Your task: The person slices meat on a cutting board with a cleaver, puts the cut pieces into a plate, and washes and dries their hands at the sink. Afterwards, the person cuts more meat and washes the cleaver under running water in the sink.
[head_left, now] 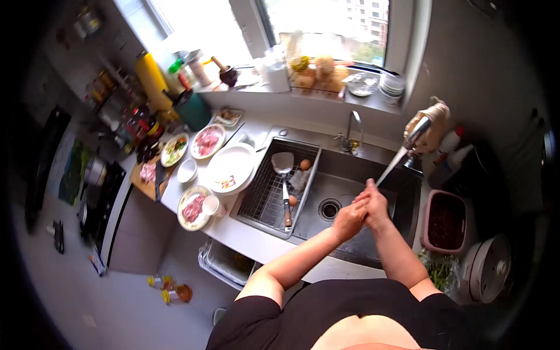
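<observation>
My left hand (349, 221) and my right hand (376, 205) are clasped together over the sink basin (312, 195), with the fingers closed around each other. A thin stream of water (392, 166) runs down onto them from the metal faucet (417, 133). Nothing else shows between the hands, though their palms are hidden. Left of the hands, a wire draining rack (265, 201) sits in the other basin. It holds a spatula (285, 189) with a wooden handle and brown eggs (305, 164).
Plates of raw meat (208, 140), a large white plate (231, 167) and a small cup (211, 205) crowd the left counter. A knife (159, 181) lies on a cutting board (140, 178). At right stand a pink tub (444, 246) and a white lidded appliance (487, 268).
</observation>
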### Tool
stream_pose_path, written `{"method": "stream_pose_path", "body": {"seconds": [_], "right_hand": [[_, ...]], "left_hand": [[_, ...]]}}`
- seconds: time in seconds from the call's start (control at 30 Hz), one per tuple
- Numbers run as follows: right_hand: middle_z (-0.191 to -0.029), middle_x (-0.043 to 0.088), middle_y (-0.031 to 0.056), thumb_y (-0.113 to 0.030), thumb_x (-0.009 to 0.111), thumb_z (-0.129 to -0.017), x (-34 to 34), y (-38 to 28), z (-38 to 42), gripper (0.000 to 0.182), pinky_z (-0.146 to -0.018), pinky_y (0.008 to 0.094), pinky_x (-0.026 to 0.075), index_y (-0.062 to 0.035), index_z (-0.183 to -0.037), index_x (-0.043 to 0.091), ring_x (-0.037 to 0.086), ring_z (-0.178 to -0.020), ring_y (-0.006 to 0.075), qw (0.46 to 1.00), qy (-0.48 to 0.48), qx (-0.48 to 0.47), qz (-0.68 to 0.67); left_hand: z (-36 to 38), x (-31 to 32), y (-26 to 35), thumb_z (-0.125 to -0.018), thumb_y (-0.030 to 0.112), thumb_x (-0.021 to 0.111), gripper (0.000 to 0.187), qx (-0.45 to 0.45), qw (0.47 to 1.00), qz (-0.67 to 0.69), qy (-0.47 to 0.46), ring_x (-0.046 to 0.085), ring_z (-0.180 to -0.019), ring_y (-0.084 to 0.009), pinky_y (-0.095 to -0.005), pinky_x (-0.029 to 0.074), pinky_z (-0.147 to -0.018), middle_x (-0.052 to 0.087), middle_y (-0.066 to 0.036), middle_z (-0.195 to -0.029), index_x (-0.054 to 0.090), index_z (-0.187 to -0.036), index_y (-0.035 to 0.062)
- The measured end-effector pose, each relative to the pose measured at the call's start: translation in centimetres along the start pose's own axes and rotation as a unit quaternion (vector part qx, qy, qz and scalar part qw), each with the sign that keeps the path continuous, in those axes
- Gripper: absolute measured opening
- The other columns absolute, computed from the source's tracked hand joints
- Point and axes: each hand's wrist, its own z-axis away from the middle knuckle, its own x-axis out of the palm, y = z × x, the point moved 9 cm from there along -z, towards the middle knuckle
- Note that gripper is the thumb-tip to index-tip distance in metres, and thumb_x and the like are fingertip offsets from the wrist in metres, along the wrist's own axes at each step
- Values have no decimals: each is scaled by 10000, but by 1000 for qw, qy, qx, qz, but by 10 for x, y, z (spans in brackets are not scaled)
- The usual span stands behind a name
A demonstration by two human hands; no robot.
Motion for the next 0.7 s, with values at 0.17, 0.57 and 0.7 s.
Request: {"method": "stream_pose_path", "body": {"seconds": [0.17,0.57,0.7], "right_hand": [[-756,626,104,-200,626,-851,30,4,11,175,-715,364,515,-60,-758,580,616,-737,213,976,-189,20,-109],[-1116,578,127,-436,283,-980,5,-7,-1,524,-907,323,442,-2,-1194,482,573,-1023,215,967,-28,-221,124],[-1450,291,153,-414,277,-982,43,-10,48,582,-1113,331,149,7,-1383,300,220,-1362,219,934,-90,-264,221]], "left_hand": [[6,24,-48,-856,92,532,182,-307,908,272,84,643,-830,-162,-274,487,-738,671,-89,-962,659,-977,47],[-17,31,-20,-976,210,307,459,-221,914,340,23,290,-1297,-213,-278,225,-1065,289,-97,-1422,265,-1389,15],[-15,32,-38,-980,204,227,483,-356,772,524,44,174,-1361,-208,-282,155,-1101,171,-81,-1488,174,-1427,28]]}}
